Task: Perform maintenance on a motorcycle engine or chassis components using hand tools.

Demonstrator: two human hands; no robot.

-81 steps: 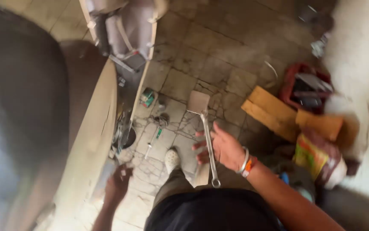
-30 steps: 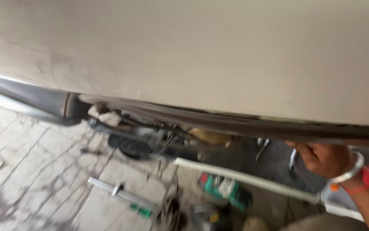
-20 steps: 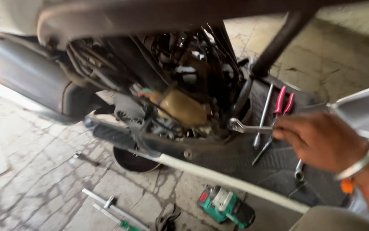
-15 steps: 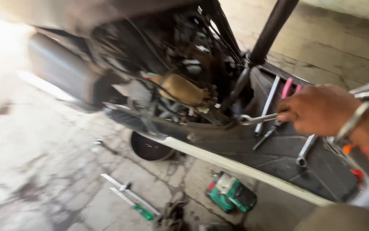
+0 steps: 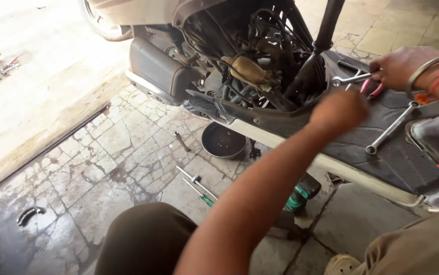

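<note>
The right hand [image 5: 400, 66] sits at the upper right, over the black ribbed floorboard [image 5: 382, 147] of a scooter whose body panels are off; its fingers are curled together around the shank of a combination wrench [image 5: 351, 79], whose open-ended head juts out to the left of the fingertips and points toward the exposed engine bay [image 5: 250, 66]; a metal bangle and a red-orange thread circle the wrist behind it. Just below the fingers, touching or very nearly touching them, lie pliers with pink-red handles [image 5: 371, 87], resting on the floorboard; whether the hand also grips them cannot be told.

The left hand [image 5: 344, 109] reaches across from the lower middle, seen from the back, the forearm filling the foreground; it hovers over the front edge of the floorboard near the tangle of black hoses and wires, and its fingers look folded under into a loose fist, though whether they clasp anything is hidden by the hand itself.

A second, longer wrench [image 5: 390, 128] lies diagonally on the floorboard to the right of the left hand, apart from both hands. On the cracked tile floor below sit a round black pan [image 5: 223, 141], a T-handled tool beside a green-handled screwdriver [image 5: 199, 186], and a green and black power tool [image 5: 301, 196].
</note>
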